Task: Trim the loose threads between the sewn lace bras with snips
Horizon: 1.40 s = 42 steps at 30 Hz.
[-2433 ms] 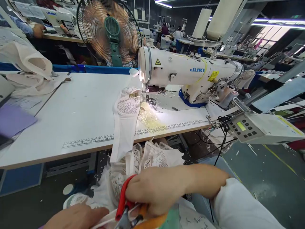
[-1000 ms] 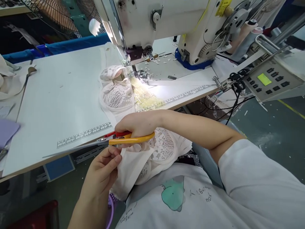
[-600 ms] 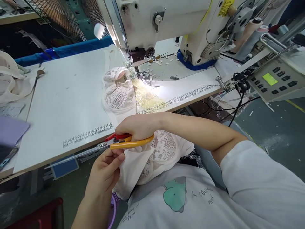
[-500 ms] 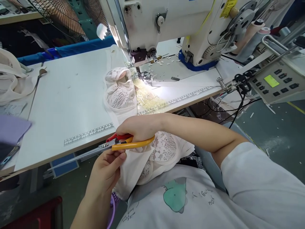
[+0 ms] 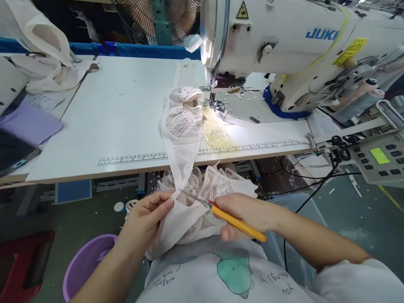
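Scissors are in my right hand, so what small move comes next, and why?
Probably snip the narrow white join: it seems to link the lace bra on the table to the white garment below, your left hand pinches beside it, and the scissors in your right hand point toward it.

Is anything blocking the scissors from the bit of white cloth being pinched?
Nothing visible is. The right hand holds the orange-handled scissors, blades pointing toward the white cloth pinched in the left hand. Whether the blades touch it, I can't tell.
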{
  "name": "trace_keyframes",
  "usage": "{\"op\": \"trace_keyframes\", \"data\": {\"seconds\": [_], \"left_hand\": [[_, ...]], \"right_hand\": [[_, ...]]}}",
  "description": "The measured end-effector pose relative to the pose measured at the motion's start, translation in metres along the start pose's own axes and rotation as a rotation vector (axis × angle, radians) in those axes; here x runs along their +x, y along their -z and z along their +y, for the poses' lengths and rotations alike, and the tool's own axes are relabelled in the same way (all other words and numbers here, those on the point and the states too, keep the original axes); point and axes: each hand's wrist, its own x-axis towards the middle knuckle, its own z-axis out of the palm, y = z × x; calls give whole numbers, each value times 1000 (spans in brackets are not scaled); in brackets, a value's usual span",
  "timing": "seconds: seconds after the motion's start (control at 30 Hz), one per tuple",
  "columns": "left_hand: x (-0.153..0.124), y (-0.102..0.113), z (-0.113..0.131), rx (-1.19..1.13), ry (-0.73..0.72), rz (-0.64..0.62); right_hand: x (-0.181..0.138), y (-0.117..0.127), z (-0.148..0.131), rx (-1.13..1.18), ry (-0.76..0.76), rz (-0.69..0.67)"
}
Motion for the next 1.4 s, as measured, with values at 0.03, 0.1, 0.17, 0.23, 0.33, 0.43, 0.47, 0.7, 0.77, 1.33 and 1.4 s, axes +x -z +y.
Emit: {"op": "trace_keyframes", "data": {"seconds": [0.03, 0.1, 0.17, 0.23, 0.33, 0.43, 0.47, 0.7, 0.77, 1.33, 1.4], "left_hand": [[-1, 1, 0, -4, 2, -2], [-3, 1, -1, -3, 3, -4], [-5, 1, -2, 7, 5, -3], [-6, 0, -2, 21, -1, 6], [-6, 0, -3, 31, -21, 27], [-7, 1, -3, 33, -38, 39], [-8, 1, -2, 36, -41, 42], [-7, 2, -2, 79, -43, 23], [-10, 2, -2, 109, -53, 18], [-29, -49, -6, 673, -420, -305], [-19, -37, -11, 903, -574, -377]], "right_hand": [[-4, -4, 0, -31, -39, -60], [-5, -9, -1, -75, -87, -106], [-2, -12, -5, -94, -105, -101], [4, -14, -9, -105, -113, -89], [10, -15, -13, -126, -128, -71], [14, -17, -14, -148, -143, -61], [15, -17, -14, -148, -151, -64], [16, -31, -7, -6, -238, -1], [14, -32, -4, 119, -254, 34], [-6, -16, -9, 496, 71, 511], [-18, -11, -1, 359, 76, 589]]}}
